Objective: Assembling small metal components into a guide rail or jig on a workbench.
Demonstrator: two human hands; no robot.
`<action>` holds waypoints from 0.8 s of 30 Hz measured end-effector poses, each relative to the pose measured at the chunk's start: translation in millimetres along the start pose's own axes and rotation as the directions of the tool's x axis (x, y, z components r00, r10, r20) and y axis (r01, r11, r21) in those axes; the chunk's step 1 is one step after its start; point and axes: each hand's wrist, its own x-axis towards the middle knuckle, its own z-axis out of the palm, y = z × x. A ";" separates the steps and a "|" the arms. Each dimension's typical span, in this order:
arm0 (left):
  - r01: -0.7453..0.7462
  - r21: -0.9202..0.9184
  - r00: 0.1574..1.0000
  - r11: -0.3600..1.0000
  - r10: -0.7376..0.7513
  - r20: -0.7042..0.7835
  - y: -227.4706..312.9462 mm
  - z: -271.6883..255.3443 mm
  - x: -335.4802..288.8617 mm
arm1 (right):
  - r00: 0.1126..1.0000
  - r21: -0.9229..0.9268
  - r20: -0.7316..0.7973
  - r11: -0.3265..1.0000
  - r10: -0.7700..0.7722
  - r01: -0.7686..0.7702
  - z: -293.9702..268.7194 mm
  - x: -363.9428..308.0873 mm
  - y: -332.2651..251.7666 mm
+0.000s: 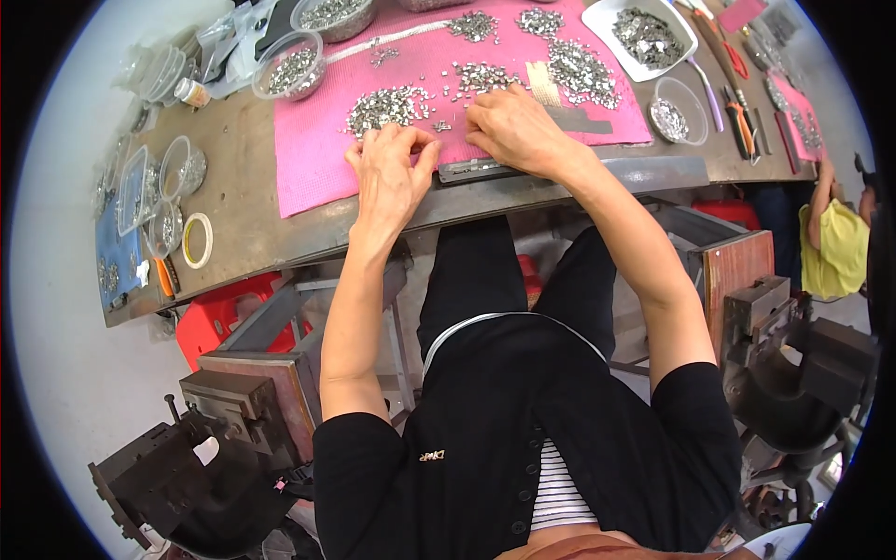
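Note:
On a pink mat (303, 177), my left hand (385, 168) is bent over the near side of a pile of small silvery metal pieces (390, 105). Its thumb and fingertips are drawn together; whatever they pinch is too small to make out. To its right, my right hand (515, 129) has curled fingers pointing down at the mat, and their tips are mostly hidden. A narrow dark tray or bar (478, 172) lies along the mat's near edge, between and just below my hands. Beside my right wrist rests a flat grey strip (581, 121).
More metal pieces lie in heaps (583, 75) farther back. A white dish (686, 42) and clear tubs (289, 65) hold similar pieces. Orange-handled pliers (740, 129) sit at right, a tape roll (198, 241) at left. Another person in yellow (833, 247) is at far right.

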 end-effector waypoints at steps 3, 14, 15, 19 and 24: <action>-0.011 0.121 0.994 0.993 0.024 -0.110 -0.5 -3.1 -9.4 | 0.998 0.092 0.052 0.995 0.044 -0.048 -3.9 -3.4 2.2; -0.171 0.145 0.978 0.974 0.186 -0.096 -2.1 -2.3 2.0 | 0.993 0.100 -0.068 0.989 -0.100 0.106 4.2 -9.9 10.8; -0.179 0.162 0.978 0.971 0.194 -0.082 -3.0 -2.7 1.9 | 0.993 0.114 -0.056 0.988 -0.101 0.107 2.6 -10.1 10.7; -0.186 0.171 0.980 0.968 0.195 -0.036 -0.1 -8.4 3.0 | 0.995 0.113 -0.030 0.989 -0.094 0.097 -0.5 -10.6 9.6; -0.108 0.057 0.988 0.993 0.101 0.117 2.3 -16.5 5.4 | 0.996 0.099 -0.014 0.991 -0.087 0.088 -5.7 -11.0 9.2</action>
